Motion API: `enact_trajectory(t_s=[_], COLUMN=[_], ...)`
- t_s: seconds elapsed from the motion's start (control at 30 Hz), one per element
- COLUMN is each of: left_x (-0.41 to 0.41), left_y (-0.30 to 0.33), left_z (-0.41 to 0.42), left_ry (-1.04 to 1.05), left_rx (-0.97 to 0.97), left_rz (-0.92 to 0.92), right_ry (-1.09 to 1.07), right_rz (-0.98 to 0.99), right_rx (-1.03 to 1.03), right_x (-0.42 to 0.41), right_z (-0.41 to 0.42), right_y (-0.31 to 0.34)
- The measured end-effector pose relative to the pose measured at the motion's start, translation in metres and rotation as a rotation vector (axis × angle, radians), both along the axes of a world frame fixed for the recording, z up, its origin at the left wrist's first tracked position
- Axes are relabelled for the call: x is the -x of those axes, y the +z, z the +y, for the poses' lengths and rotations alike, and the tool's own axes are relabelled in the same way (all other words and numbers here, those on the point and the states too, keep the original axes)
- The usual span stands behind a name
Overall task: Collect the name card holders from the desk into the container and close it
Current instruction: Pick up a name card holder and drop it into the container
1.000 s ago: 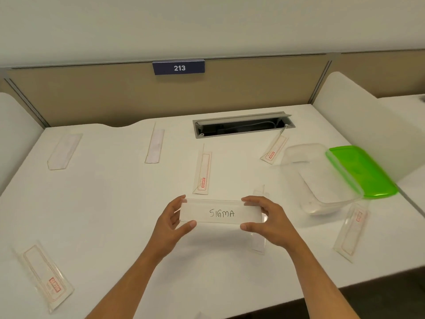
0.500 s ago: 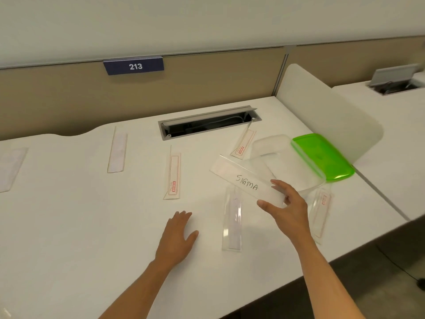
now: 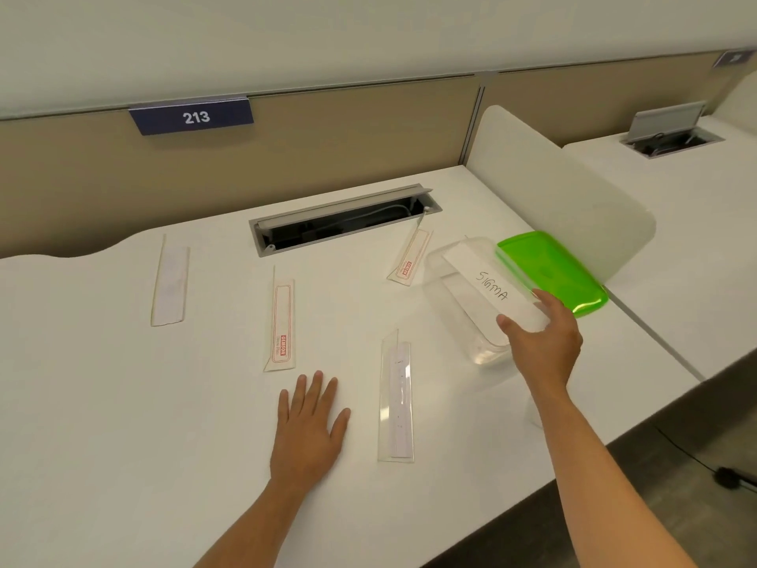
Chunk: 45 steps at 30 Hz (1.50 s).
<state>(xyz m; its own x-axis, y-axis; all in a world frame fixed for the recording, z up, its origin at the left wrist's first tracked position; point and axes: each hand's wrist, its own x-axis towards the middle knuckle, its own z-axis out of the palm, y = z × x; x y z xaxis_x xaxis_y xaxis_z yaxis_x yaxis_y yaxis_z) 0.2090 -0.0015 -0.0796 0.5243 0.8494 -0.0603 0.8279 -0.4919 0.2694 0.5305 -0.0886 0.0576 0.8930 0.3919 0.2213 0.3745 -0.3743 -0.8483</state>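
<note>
Clear container (image 3: 471,321) under right hand (image 3: 542,346) pinching SIGMA holder (image 3: 491,286).

white desk (image 3: 102,403), beige partition (image 3: 327,145), pale wall (image 3: 286,34).

Both forearms bare to the frame edge; no sleeve, cuff or glove in view. Left hand (image 3: 308,428): no ring, watch or band visible on fingers or wrist. Right hand (image 3: 545,346): likewise unadorned, nails short and unpainted where they show.
</note>
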Motion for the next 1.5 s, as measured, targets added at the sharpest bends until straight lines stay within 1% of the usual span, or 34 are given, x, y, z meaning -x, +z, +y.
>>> enact_trajectory(t_s=[0.1,0.43,0.6,0.73,0.9,1.1,1.33,1.43,1.5], left_x=[0.0,0.0,0.0,-0.001,-0.002,-0.002,-0.002,-0.002,-0.002], left_y=[-0.001,0.0,0.001,0.001,0.002,0.003,0.003,0.003,0.002], left_z=[0.0,0.0,0.0,0.0,-0.001,0.0,-0.001,-0.001,-0.001], left_ry=[0.007,0.016,0.017,0.02,0.022,0.023,0.024,0.024,0.021], left_rx=[0.0,0.013,0.008,0.005,0.007,0.007,0.005,-0.002,-0.006], left_rz=[-0.013,-0.038,-0.023,-0.035,-0.053,-0.042,-0.054,-0.043,-0.037], right_ry=[-0.022,0.063,0.168,0.294,0.328,0.331,0.34,0.332,0.284], right_rz=[-0.023,-0.068,-0.06,-0.053,-0.064,-0.113,-0.096,-0.054,-0.048], right_rx=[0.09,0.472,0.668,0.908,1.078,1.142,1.136,1.046,0.91], right_x=[-0.012,-0.031,-0.037,-0.046,-0.045,-0.042,-0.043,-0.046,-0.047], right_z=[0.013,0.045,0.051,0.058,0.068,0.072,0.071,0.071,0.069], right_y=[-0.008,-0.031,-0.033,-0.03,-0.029,-0.033,-0.032,-0.028,-0.022])
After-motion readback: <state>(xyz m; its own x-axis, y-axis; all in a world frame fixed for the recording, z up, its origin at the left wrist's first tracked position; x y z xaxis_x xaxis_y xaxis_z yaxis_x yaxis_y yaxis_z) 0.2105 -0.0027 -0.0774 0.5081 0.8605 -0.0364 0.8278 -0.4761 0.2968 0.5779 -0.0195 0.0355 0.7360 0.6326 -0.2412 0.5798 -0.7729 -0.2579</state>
